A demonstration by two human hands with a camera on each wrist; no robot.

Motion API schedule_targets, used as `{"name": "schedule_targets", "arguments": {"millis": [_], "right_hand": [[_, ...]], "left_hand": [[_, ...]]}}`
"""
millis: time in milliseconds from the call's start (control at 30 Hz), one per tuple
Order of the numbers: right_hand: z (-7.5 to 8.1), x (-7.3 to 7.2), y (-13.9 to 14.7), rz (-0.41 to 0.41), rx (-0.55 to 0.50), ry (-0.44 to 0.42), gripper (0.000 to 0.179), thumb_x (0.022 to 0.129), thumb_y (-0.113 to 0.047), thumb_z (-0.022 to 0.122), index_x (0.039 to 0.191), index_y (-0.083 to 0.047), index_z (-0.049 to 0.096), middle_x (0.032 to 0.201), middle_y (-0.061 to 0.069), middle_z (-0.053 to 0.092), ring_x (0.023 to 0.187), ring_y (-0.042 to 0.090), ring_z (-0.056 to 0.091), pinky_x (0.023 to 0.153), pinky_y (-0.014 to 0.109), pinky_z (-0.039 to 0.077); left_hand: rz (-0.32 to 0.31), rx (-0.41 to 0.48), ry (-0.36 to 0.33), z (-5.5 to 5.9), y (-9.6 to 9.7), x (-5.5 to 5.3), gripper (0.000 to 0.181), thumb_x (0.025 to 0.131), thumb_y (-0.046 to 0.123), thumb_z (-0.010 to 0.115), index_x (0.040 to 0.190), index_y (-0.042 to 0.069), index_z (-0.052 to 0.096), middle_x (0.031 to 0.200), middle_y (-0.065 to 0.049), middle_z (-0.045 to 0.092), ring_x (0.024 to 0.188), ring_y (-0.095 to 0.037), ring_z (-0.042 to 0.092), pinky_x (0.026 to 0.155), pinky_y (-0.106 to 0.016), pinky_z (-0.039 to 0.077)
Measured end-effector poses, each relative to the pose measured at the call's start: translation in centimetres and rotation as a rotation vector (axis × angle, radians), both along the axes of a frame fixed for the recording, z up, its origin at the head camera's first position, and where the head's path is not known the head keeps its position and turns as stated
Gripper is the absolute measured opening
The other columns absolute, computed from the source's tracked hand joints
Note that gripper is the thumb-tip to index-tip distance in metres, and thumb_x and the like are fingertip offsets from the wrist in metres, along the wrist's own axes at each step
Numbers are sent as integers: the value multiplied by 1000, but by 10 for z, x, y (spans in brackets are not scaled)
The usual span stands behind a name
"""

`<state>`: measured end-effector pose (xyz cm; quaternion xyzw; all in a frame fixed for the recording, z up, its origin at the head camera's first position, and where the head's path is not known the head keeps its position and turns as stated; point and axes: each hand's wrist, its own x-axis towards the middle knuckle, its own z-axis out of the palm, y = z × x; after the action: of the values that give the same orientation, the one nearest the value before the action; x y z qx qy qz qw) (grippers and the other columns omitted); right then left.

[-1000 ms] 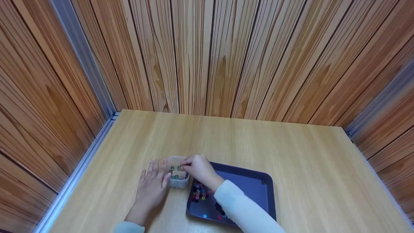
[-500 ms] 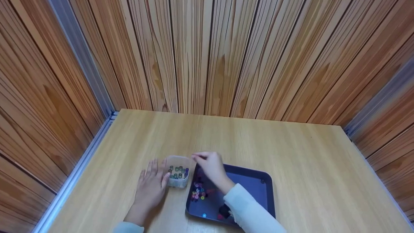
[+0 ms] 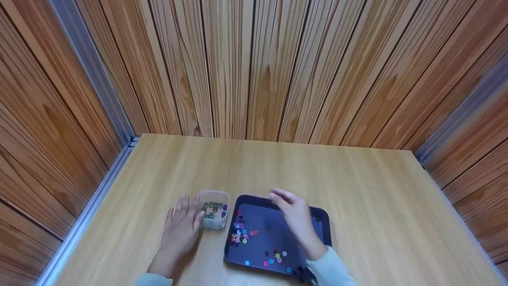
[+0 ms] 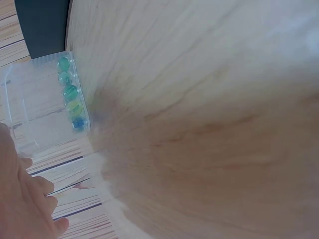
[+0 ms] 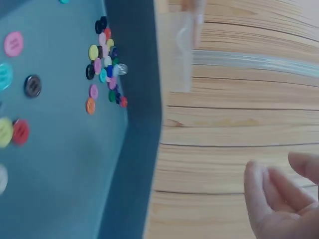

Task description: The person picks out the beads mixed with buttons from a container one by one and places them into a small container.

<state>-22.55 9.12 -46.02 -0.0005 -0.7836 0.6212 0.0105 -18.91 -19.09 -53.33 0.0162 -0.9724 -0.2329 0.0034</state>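
My left hand lies with straight fingers against the left side of a small clear plastic container. Several green, amber and blue glass marbles sit in the container; the left wrist view shows them lined along one wall. My right hand hovers over the far right part of a dark tray. In the right wrist view its thumb and fingers stand apart, with nothing seen between them. Small colourful buttons lie clustered along the tray's left side, and several more buttons are scattered near its front.
The tray and the container stand side by side on a light wooden table, with a narrow gap between them. A small dark item sits in the tray's far right corner. Wood-panelled walls enclose the table at the back and sides.
My right hand has left the container and moved right over the tray, its pinch loosened. More marbles show in the container now. The left hand stays beside it.
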Motion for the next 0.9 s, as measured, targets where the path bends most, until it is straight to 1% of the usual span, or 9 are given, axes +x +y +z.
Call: {"name": "schedule_targets", "arguments": {"millis": [133, 200, 267, 367, 500, 667, 800, 833, 900], "right_hand": [[8, 20, 21, -89, -35, 48, 44, 86, -25, 67, 122, -2, 59, 115, 13, 65, 102, 15, 63, 87, 19, 51], [12, 29, 31, -125, -73, 57, 44, 86, -22, 66, 124, -1, 58, 118, 13, 64, 106, 15, 62, 88, 16, 49], [14, 37, 41, -164, -97, 44, 43, 87, -20, 66, 124, -2, 58, 120, 13, 63, 107, 12, 61, 89, 14, 48], [15, 46, 54, -205, -130, 16, 41, 88, -21, 64, 124, -4, 58, 123, 11, 62, 108, 7, 61, 91, 14, 46], [14, 57, 70, -245, -127, -28, 44, 88, -29, 63, 126, -7, 57, 126, 9, 60, 107, 0, 60, 92, 12, 45], [5, 66, 86, -271, -89, -61, 49, 88, -34, 62, 129, -7, 54, 128, 8, 59, 105, -6, 58, 91, 7, 42], [-3, 70, 95, -287, -47, -79, 52, 88, -35, 61, 131, -7, 52, 131, 7, 56, 104, -11, 55, 89, 5, 41], [-5, 70, 97, -290, -24, -77, 53, 89, -36, 61, 132, -7, 51, 133, 7, 55, 106, -11, 54, 88, 4, 41], [-8, 72, 102, -295, 43, -52, 54, 89, -35, 60, 134, -7, 49, 135, 6, 52, 113, -6, 52, 88, 3, 40]], "left_hand": [[6, -2, -29, 0, -1, 1, 60, 98, 49, 22, 150, 21, 11, 157, -14, 3, 144, -34, 1, 114, -57, 4], [7, 4, -31, 0, -1, 1, 60, 99, 48, 24, 150, 20, 11, 156, -15, 4, 144, -34, 1, 113, -57, 3], [4, 9, -30, 1, 0, 1, 59, 99, 46, 26, 150, 20, 12, 156, -16, 5, 143, -34, 1, 113, -58, 4], [-4, 18, -20, 1, 0, 0, 59, 99, 44, 28, 150, 19, 13, 156, -17, 7, 143, -35, 1, 113, -59, 4], [-11, 15, -28, 3, 0, -3, 60, 99, 46, 26, 150, 20, 10, 156, -16, 5, 143, -35, 0, 113, -58, 3], [-16, -3, -47, 4, -2, -3, 61, 98, 49, 22, 150, 20, 9, 156, -15, 2, 143, -35, -1, 113, -58, 2], [-17, -5, -46, 3, -2, -2, 61, 99, 48, 22, 150, 18, 10, 156, -16, 2, 143, -36, 0, 113, -58, 2], [-18, -2, -45, 3, -2, -2, 61, 99, 48, 23, 150, 18, 11, 156, -16, 3, 143, -36, 0, 113, -59, 2], [-20, -1, -52, 3, -2, -1, 62, 98, 51, 19, 150, 19, 10, 156, -16, 2, 143, -36, 0, 113, -59, 2]]}}
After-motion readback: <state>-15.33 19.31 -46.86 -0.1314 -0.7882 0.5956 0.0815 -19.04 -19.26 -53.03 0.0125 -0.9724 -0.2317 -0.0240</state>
